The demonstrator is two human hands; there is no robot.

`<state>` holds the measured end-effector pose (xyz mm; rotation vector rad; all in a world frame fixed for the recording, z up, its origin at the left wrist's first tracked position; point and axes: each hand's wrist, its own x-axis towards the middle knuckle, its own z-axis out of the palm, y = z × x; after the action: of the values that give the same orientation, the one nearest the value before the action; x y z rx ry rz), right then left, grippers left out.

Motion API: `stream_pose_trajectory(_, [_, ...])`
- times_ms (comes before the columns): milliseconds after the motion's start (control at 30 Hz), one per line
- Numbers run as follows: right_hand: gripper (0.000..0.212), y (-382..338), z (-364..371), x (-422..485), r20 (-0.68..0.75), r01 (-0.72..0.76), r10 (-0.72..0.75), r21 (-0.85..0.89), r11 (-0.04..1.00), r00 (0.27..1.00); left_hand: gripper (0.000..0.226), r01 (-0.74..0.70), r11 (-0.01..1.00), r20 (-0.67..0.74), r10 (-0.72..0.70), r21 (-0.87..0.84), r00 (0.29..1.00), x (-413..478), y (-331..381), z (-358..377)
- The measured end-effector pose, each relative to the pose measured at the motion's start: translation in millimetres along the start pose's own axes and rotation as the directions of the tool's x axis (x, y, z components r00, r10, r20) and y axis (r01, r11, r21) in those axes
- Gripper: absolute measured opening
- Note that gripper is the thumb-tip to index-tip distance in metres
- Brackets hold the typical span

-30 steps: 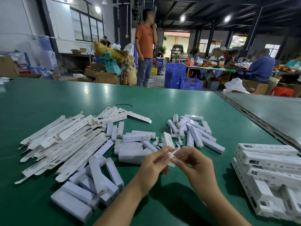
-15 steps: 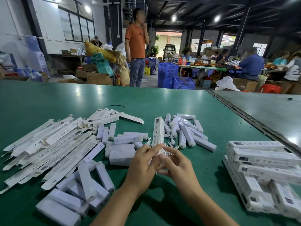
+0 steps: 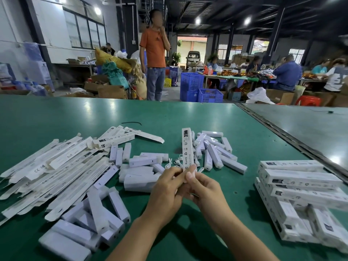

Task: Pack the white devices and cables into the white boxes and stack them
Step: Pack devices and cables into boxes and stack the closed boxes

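Note:
Both hands hold one long white box (image 3: 187, 147) by its near end; it points away from me over the green table (image 3: 188, 117). My left hand (image 3: 166, 187) pinches that end from the left and my right hand (image 3: 203, 189) pinches it from the right. White cables (image 3: 174, 162) lie just beyond my fingers. Several white devices (image 3: 214, 153) are scattered right of the box, and more devices (image 3: 98, 215) lie near left. Flat unfolded boxes (image 3: 56, 166) are piled at the left. Packed boxes (image 3: 301, 189) are stacked at the right.
A seam (image 3: 282, 136) separates this table from a second one at the right. A black wire (image 3: 131, 123) lies farther back on the table. Behind the table stand a person in an orange shirt (image 3: 154, 53), blue crates (image 3: 199, 89) and seated workers.
The box has swung from a short foreshortened pose to lying lengthwise away from me, printed side up. Both hands closed together on its near end. The camera tilted slightly.

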<state>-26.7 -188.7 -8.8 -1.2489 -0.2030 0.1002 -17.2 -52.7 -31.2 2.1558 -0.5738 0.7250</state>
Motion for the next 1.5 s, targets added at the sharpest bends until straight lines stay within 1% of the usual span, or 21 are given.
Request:
stream_pose_trajectory(67, [0.037,-6,-3,2,-0.057,0.027,-0.024,0.048,0.999,0.998,0.07,0.099,0.992,-0.018,-0.101,-0.079,0.995,-2,0,0])
stream_pose_trajectory(133, [0.033,-16,-9,6,-0.14,0.096,-0.074,0.157,0.983,0.987,0.078,0.184,0.977,-0.045,-0.189,-0.108,0.981,-4,-2,3])
stream_pose_trajectory(200, [0.03,-28,-18,10,-0.219,0.191,-0.132,0.278,0.941,0.967,0.075,0.233,0.967,-0.063,-0.24,-0.1,0.969,-4,-5,7])
stream_pose_trajectory(300, [0.037,-43,-34,15,-0.338,0.322,-0.186,0.409,0.854,0.923,0.072,0.29,0.953,-0.074,-0.296,-0.086,0.952,-2,-5,10])
stream_pose_trajectory(467, [0.052,-55,-56,20,-0.501,0.393,-0.109,0.506,0.768,0.859,0.066,0.299,0.954,-0.081,-0.3,-0.035,0.95,-1,-4,9])
stream_pose_trajectory(533, [0.045,-59,-62,21,-0.53,0.425,-0.1,0.539,0.728,0.842,0.063,0.321,0.947,-0.069,-0.321,-0.016,0.945,-1,-4,9])
stream_pose_trajectory(633, [0.031,-62,-64,18,-0.52,0.428,-0.079,0.599,0.677,0.851,0.059,0.349,0.937,-0.088,-0.347,0.007,0.934,0,-3,7])
stream_pose_trajectory(733, [0.031,-61,-61,15,-0.51,0.408,-0.043,0.631,0.66,0.859,0.059,0.379,0.925,-0.113,-0.374,0.025,0.921,1,-4,7])
stream_pose_trajectory(867, [0.014,-60,-62,19,-0.524,0.415,-0.027,0.641,0.645,0.851,0.059,0.407,0.913,-0.129,-0.4,0.025,0.907,1,-5,7])
stream_pose_trajectory(967, [0.032,-54,-63,21,-0.485,0.354,-0.024,0.603,0.714,0.874,0.058,0.422,0.906,-0.154,-0.413,0.024,0.898,0,-3,6])
stream_pose_trajectory(1067, [0.026,-43,-58,18,-0.38,0.195,-0.009,0.455,0.869,0.925,0.053,0.42,0.906,-0.182,-0.404,0.057,0.896,0,-1,5])
stream_pose_trajectory(1133, [0.023,-32,-51,18,-0.348,0.09,0.001,0.244,0.966,0.937,0.05,0.407,0.909,-0.201,-0.384,0.091,0.901,1,2,4])
stream_pose_trajectory(1200, [0.014,-20,-43,16,-0.347,0.038,-0.059,-0.068,0.997,0.936,0.045,0.391,0.91,-0.209,-0.36,0.134,0.909,4,3,1])
stream_pose_trajectory(1233, [0.013,-13,-40,16,-0.326,0.038,-0.132,-0.28,0.959,0.936,0.042,0.392,0.908,-0.208,-0.359,0.149,0.91,7,2,-2])
stream_pose_trajectory(1267, [0.012,-7,-39,16,-0.269,0.045,-0.202,-0.492,0.869,0.942,0.039,0.397,0.903,-0.204,-0.362,0.166,0.91,11,-1,-6])
stream_pose_trajectory(1300, [0.008,-1,-39,17,-0.19,0.06,-0.246,-0.664,0.745,0.95,0.039,0.404,0.892,-0.196,-0.367,0.204,0.909,17,-4,-11])
stream_pose_trajectory(1333, [0.004,4,-39,17,-0.108,0.074,-0.248,-0.777,0.625,0.963,0.039,0.409,0.87,-0.183,-0.37,0.276,0.911,24,-10,-18])
stream_pose_trajectory(1367, [0.005,8,-39,18,-0.036,0.088,-0.222,-0.847,0.525,0.974,0.042,0.407,0.829,-0.157,-0.376,0.384,0.913,32,-18,-27])
stream_pose_trajectory(1400, [0.014,11,-39,18,0.025,0.109,-0.189,-0.887,0.449,0.982,0.046,0.397,0.763,-0.118,-0.396,0.51,0.911,39,-27,-38])
stream_pose_trajectory(1467, [0.025,16,-38,19,0.088,0.137,-0.146,-0.918,0.371,0.985,0.05,0.377,0.589,-0.042,-0.502,0.715,0.864,51,-45,-64])
stream_pose_trajectory(1500, [0.027,16,-36,19,0.1,0.144,-0.137,-0.921,0.361,0.985,0.05,0.387,0.507,-0.028,-0.579,0.77,0.815,54,-55,-78])
